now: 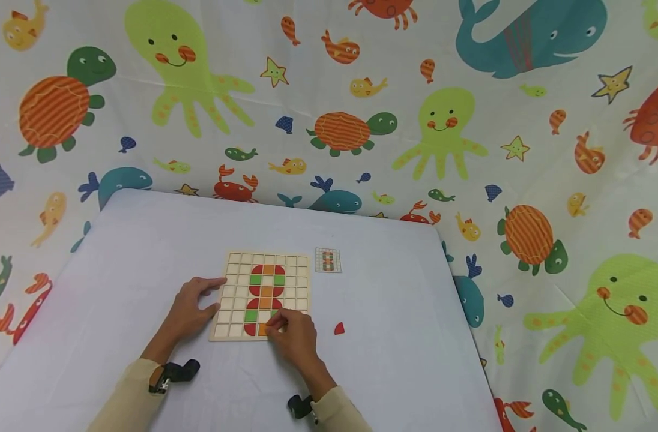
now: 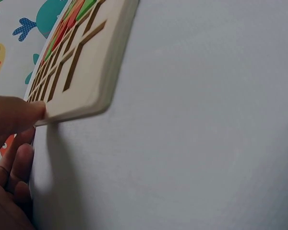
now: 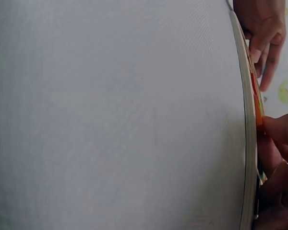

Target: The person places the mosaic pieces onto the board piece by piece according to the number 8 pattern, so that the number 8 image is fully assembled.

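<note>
A wooden grid board (image 1: 237, 258) lies on the table, with red, green and orange tiles forming a figure in its cells. My left hand (image 1: 187, 309) is at the board's left side, its index finger and thumb touching the edge. The left wrist view shows a finger (image 2: 19, 115) of that hand against the board's rim. With thumb and fingers, my right hand (image 1: 295, 336) pinches an orange square tile (image 1: 262, 329) at the bottom row. The right wrist view shows the fingertips on this orange tile (image 3: 259, 112); the hand hides neighbouring cells.
A loose red rounded tile (image 1: 339, 328) lies on the white-covered table (image 1: 404, 336), right of my right hand. A small pattern card (image 1: 328, 260) lies beyond the board's upper right. Behind the table hangs a sea-animal curtain (image 1: 286, 66).
</note>
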Action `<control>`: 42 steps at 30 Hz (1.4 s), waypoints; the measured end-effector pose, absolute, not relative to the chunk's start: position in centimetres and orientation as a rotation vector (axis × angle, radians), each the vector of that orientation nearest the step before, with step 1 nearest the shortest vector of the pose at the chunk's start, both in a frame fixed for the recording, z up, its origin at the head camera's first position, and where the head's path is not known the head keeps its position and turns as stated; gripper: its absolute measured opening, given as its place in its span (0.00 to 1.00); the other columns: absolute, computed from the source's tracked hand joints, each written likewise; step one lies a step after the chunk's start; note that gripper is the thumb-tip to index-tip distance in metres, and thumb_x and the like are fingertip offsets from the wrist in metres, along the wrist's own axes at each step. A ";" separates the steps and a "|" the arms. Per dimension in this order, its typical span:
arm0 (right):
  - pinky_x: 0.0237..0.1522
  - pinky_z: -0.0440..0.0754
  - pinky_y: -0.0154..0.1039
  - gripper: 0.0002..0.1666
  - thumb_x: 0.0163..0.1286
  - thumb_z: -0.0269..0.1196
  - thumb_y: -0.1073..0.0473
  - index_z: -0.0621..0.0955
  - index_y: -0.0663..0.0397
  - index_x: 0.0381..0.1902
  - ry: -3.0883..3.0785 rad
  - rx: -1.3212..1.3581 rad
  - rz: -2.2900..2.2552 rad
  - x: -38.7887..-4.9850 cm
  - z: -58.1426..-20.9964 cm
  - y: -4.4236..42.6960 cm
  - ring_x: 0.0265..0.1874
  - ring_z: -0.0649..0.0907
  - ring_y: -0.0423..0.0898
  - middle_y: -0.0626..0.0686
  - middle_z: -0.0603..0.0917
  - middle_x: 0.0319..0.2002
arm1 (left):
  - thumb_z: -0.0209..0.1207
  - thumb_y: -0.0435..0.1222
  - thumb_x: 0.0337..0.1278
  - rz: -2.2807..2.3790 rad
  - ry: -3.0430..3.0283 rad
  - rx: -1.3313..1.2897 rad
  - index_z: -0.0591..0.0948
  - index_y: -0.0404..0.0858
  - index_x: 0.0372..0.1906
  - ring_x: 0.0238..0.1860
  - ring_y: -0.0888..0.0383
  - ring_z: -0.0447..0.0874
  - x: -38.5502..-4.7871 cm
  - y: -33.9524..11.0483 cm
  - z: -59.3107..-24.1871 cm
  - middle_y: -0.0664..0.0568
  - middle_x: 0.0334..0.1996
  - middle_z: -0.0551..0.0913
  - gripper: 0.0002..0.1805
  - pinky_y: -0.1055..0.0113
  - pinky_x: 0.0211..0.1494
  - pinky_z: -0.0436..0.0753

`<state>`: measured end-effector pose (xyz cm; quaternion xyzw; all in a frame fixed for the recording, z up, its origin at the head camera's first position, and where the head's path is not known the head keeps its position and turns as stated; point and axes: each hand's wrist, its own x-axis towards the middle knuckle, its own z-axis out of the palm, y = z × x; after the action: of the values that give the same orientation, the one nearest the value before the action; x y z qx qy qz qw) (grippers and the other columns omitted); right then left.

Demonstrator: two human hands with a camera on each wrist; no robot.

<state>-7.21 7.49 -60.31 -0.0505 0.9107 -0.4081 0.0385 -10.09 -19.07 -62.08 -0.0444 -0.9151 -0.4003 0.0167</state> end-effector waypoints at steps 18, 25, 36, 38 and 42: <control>0.31 0.75 0.28 0.03 0.67 0.75 0.56 0.90 0.39 0.36 2.780 -0.155 -1.372 -7.0 -60.0 9.5 0.29 0.78 0.34 0.37 0.87 0.31 | 0.68 0.26 0.59 -1.225 -2.826 -0.149 0.79 0.37 0.71 0.54 0.45 0.74 -10.1 -19.2 -62.3 0.39 0.58 0.80 0.33 0.48 0.58 0.70; 0.29 0.75 0.30 0.08 0.63 0.75 0.61 0.89 0.40 0.36 2.823 -0.059 -1.368 -7.1 -59.5 14.1 0.26 0.76 0.34 0.41 0.88 0.31 | 0.68 0.26 0.59 -1.225 -2.831 -0.150 0.79 0.37 0.71 0.54 0.45 0.74 -10.1 -19.1 -62.3 0.39 0.57 0.80 0.32 0.48 0.57 0.71; 0.31 0.76 0.33 0.14 0.60 0.79 0.65 0.90 0.40 0.40 2.864 0.193 -1.276 -7.2 -59.0 20.6 0.29 0.77 0.42 0.44 0.88 0.36 | 0.67 0.27 0.60 -1.233 -2.840 -0.145 0.78 0.37 0.71 0.55 0.44 0.74 -10.2 -19.1 -62.2 0.38 0.58 0.80 0.32 0.47 0.58 0.71; 0.32 0.75 0.35 0.14 0.60 0.79 0.63 0.90 0.40 0.41 2.861 0.226 -1.211 -7.1 -59.1 21.3 0.31 0.77 0.42 0.44 0.87 0.36 | 0.67 0.27 0.60 -1.236 -2.844 -0.148 0.78 0.37 0.71 0.55 0.44 0.74 -10.2 -19.1 -62.3 0.38 0.58 0.80 0.32 0.47 0.58 0.72; 0.35 0.74 0.36 0.15 0.60 0.80 0.61 0.91 0.41 0.44 2.845 0.240 -1.095 -7.0 -59.2 22.0 0.35 0.77 0.43 0.44 0.85 0.36 | 0.67 0.27 0.60 -1.249 -2.852 -0.143 0.78 0.36 0.72 0.56 0.44 0.74 -10.2 -19.1 -62.3 0.38 0.59 0.80 0.32 0.47 0.59 0.72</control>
<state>-6.98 22.01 -59.21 0.0784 0.9296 -0.3576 0.0417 -10.16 -19.15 -62.32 -0.0458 -0.9150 -0.4006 0.0126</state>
